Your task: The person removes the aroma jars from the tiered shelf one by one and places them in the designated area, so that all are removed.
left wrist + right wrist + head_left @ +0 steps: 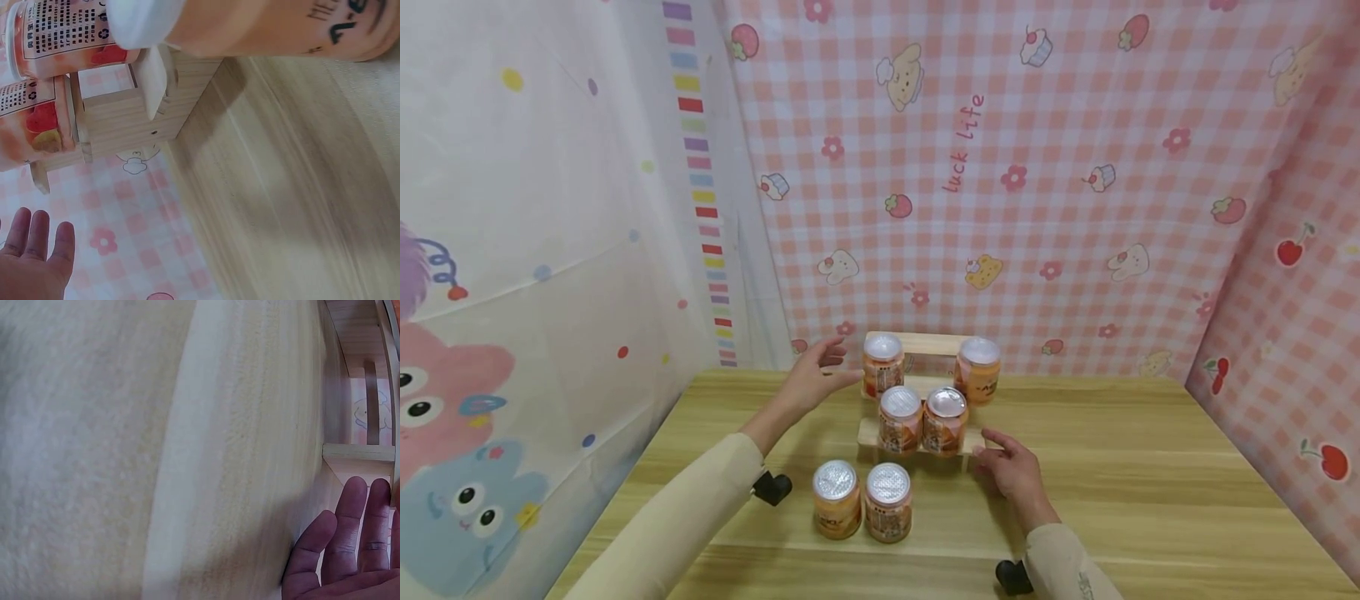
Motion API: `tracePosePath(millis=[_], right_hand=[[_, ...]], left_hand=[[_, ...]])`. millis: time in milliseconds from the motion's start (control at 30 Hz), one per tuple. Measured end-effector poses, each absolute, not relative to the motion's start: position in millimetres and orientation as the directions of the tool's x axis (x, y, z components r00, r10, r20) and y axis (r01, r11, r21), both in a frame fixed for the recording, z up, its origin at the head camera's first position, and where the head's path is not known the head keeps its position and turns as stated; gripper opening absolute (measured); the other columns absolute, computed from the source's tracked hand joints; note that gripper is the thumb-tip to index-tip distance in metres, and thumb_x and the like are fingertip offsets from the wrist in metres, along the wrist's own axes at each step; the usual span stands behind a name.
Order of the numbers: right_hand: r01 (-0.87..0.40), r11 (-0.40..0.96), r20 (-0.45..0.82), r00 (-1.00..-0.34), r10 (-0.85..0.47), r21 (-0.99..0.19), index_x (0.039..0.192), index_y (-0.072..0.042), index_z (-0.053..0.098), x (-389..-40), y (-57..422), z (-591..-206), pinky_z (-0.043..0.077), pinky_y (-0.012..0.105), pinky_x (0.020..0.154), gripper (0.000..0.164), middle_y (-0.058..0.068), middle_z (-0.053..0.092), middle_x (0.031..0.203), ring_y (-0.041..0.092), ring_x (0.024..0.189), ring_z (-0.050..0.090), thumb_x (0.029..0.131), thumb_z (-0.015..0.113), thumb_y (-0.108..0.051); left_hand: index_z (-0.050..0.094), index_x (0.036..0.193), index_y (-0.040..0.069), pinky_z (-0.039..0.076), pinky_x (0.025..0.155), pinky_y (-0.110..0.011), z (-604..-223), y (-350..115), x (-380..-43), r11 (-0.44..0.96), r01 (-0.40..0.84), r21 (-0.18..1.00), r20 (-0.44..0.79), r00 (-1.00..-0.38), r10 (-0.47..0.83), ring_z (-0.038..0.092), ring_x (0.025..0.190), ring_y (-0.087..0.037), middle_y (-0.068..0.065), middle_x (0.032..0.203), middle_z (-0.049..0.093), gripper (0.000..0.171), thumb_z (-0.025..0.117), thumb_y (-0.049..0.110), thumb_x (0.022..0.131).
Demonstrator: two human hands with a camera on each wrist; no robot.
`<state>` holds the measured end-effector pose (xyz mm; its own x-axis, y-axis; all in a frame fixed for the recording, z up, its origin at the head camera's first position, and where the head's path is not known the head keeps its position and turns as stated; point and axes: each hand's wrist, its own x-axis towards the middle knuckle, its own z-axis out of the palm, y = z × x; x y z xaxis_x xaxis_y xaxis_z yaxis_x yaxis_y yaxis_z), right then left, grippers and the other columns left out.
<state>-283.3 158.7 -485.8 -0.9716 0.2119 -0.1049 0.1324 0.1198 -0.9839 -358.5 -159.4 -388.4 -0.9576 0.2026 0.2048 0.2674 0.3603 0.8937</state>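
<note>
A stepped wooden rack (925,343) bears two cans on each tier. On the upper tier are a left can (883,371) and a right can (977,375); below, a left can (899,425) and a right can (944,427) sit side by side. All have silvery lids and orange labels. My left hand (812,375) is beside the upper left can, fingers extended and holding nothing; whether a fingertip touches it, I cannot tell. My right hand (1011,475) is at the lower tier's right end, fingers loosely bent beside the wood (359,452) in the right wrist view.
Two more cans, one left (837,504) and one right (889,508), stand upright on the wood-grain table (1120,483) in front of the rack. A pink checked cloth (1052,200) hangs behind, and a white printed cloth (587,250) hangs at the left.
</note>
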Motion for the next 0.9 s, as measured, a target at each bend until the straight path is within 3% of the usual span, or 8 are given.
tracePosePath(millis=[333,600,900], right_hand=[[0.131,0.115,-0.105,-0.972,0.209,-0.985,0.133,0.007,0.056,-283,160,-487,0.049,0.028,0.057,0.044,0.006,0.072,0.084,0.023,0.075,0.071,0.094,0.068,-0.010],[0.128,0.108,-0.103,-0.973,0.206,-0.986,0.133,0.007,0.056,-281,160,-486,0.048,0.028,0.055,0.045,0.009,0.073,0.088,0.022,0.074,0.071,0.094,0.069,-0.011],[0.114,0.100,-0.091,-0.974,0.208,-0.988,0.132,0.008,0.056,-283,160,-487,0.048,0.027,0.054,0.045,0.010,0.073,0.087,0.023,0.074,0.071,0.093,0.069,-0.009]], left_hand=[[0.040,0.151,0.013,0.048,0.099,-0.048,-386,-148,-371,0.392,0.289,0.873,0.209,-0.950,0.233,0.050,0.128,-0.034,-0.019,0.142,0.051,0.083,0.082,0.033,0.083],[0.039,0.150,0.004,0.048,0.098,-0.047,-386,-139,-374,0.359,0.284,0.889,0.196,-0.945,0.263,0.050,0.127,-0.036,-0.019,0.138,0.052,0.082,0.081,0.027,0.083],[0.042,0.147,0.001,0.047,0.098,-0.047,-384,-131,-374,0.350,0.290,0.891,0.198,-0.940,0.277,0.053,0.121,-0.035,-0.021,0.133,0.054,0.073,0.079,0.018,0.086]])
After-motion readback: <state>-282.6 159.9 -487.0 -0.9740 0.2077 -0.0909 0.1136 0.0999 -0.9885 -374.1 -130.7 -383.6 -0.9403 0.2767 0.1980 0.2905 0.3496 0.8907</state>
